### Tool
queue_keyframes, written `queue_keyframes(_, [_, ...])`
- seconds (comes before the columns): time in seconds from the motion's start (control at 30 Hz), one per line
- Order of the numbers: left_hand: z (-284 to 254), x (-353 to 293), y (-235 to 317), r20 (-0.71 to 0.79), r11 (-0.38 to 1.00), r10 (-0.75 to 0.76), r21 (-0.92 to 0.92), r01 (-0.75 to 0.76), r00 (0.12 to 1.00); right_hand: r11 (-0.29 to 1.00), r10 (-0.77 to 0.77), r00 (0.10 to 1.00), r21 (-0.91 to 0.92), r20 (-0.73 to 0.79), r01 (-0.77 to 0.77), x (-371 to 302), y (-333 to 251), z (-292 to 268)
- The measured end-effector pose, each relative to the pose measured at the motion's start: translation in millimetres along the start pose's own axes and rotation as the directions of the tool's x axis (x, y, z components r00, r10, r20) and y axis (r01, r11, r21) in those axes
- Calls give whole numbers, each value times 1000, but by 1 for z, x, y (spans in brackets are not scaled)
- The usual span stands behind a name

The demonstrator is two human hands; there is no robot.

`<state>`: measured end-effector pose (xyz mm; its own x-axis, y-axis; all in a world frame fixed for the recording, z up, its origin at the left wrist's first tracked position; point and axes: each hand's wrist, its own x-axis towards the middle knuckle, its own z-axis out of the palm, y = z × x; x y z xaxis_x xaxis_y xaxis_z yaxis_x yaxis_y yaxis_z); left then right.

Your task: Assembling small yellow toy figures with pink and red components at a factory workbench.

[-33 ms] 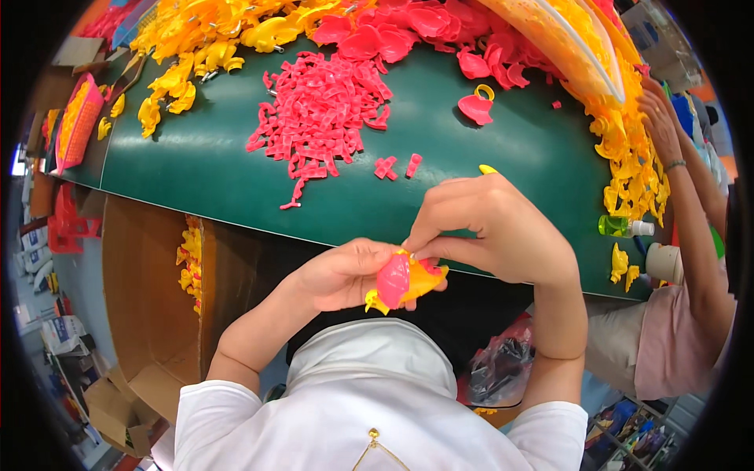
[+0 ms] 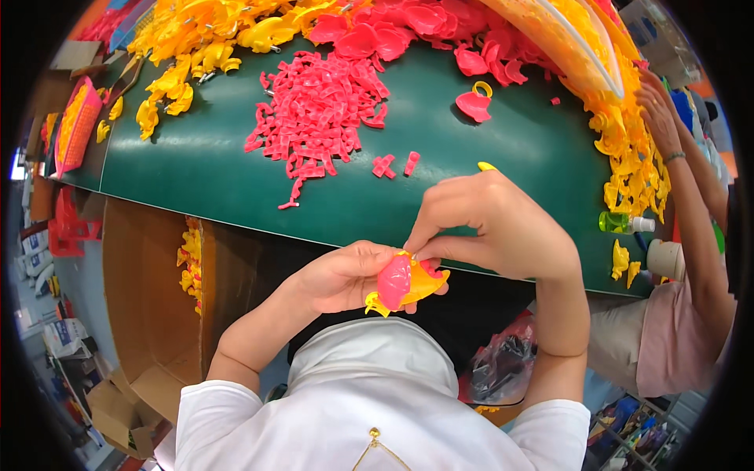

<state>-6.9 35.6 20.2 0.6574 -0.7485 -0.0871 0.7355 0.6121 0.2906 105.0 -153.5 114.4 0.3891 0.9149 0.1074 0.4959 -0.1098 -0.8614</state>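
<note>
My left hand (image 2: 342, 276) is closed on a small yellow-and-pink plastic piece (image 2: 394, 282), held just off the table's near edge. A rounded, glossy pink part forms one side of it, and yellow sticks out below and to the right. Over its top edge, the thumb and fingers of my right hand (image 2: 491, 224) are pinched together. A tiny shiny spot shows at those fingertips, too small to name. Beyond my hands, on the green table (image 2: 212, 177), lie a heap of small pink plastic parts (image 2: 322, 110) and two separate pieces, a pink cross-shaped part (image 2: 383, 166) and a short pink part (image 2: 412, 163).
Yellow plastic parts (image 2: 200, 47) and pink shells (image 2: 377, 35) are piled along the far side. One pink shell with a yellow ring (image 2: 474, 105) lies apart. A green spray bottle (image 2: 624, 223) stands right, near another person's arm (image 2: 683, 180). A cardboard box (image 2: 149, 298) sits lower left.
</note>
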Motion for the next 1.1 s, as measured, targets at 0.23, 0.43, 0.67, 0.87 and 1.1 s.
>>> queue_keyframes(0.23, [0, 4, -11, 76, 991, -49, -121, 58, 996, 851, 240, 964, 452, 117, -266, -14, 11, 3])
queue_keyframes(0.43, [9, 3, -18, -8, 998, -54, -21, 54, 998, 759, 439, 893, 573, -99, -309, -47, 0, 34])
queue_keyframes(0.67, [19, 13, -8, -195, 965, 261, 61, -254, 946, 713, 70, 686, -445, -724, -543, -77, 50, 38])
queue_keyframes(0.87, [18, 25, -9, -153, 841, 509, 299, -451, 847, 952, 298, 670, 262, -680, -157, -75, 12, 68])
queue_keyframes(1.1, [25, 26, -6, -134, 805, 532, 388, -449, 836, 964, 237, 694, 256, -680, -79, -65, 8, 88])
